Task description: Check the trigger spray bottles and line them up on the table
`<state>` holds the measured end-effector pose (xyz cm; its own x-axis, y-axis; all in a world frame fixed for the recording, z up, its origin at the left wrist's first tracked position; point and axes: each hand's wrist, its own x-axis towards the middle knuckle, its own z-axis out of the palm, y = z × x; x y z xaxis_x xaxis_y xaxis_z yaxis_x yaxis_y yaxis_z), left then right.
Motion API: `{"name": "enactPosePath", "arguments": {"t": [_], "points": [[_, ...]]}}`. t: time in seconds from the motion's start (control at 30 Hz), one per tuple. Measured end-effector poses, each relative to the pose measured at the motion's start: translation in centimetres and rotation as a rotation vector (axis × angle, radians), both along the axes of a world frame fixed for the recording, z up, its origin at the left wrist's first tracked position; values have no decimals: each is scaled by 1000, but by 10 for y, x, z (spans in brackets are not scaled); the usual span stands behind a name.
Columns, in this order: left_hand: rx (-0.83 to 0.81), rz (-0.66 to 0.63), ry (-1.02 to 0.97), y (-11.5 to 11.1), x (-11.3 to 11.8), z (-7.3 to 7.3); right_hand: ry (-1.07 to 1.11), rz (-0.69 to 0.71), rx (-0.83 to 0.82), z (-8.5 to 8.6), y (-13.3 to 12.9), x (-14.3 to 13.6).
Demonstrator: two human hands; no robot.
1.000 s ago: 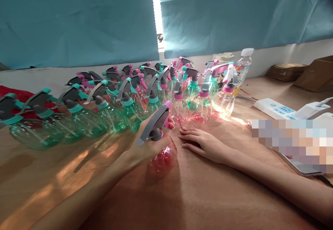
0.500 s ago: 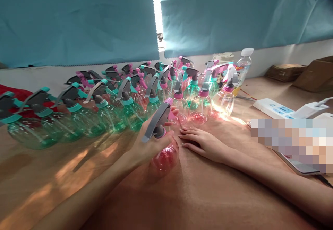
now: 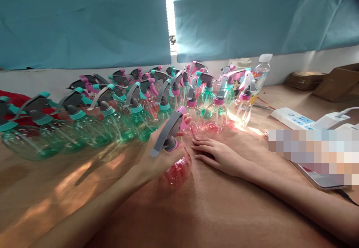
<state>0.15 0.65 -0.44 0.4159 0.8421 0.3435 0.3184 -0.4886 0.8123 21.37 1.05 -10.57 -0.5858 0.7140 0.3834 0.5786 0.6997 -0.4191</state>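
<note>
A clear pink spray bottle (image 3: 177, 171) with a grey and pink trigger head stands on the brown tabletop (image 3: 224, 210). My left hand (image 3: 159, 154) is wrapped around its upper body and neck from the left. To its right, my right hand (image 3: 214, 152) lies palm down on the table, fingers stretched out, with nothing in it. Just beyond both hands, several more pink spray bottles (image 3: 215, 117) stand upright. A row of green spray bottles (image 3: 117, 126) with teal collars reaches off to the left.
A white power strip (image 3: 291, 117) with a plugged-in charger lies at the right, beyond a blurred-out device (image 3: 322, 180). A capped clear bottle (image 3: 262, 72) and cardboard boxes (image 3: 336, 81) stand at the back right. Red cloth (image 3: 17, 102) shows at far left.
The view has shifted slightly. My left hand keeps its hold on the pink spray bottle, and my right hand still rests on the table.
</note>
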Motion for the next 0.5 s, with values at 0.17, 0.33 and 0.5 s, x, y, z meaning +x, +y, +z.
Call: {"name": "enactPosePath", "arguments": {"t": [0.17,0.33,0.5], "points": [[20,26,-16,0,1,0,2,6,0,0,0,0],[-2,27,1,-1,2,6,12,6,4,0,0,0],[-68,15,32,0,2,8,9,12,4,0,1,0]]}}
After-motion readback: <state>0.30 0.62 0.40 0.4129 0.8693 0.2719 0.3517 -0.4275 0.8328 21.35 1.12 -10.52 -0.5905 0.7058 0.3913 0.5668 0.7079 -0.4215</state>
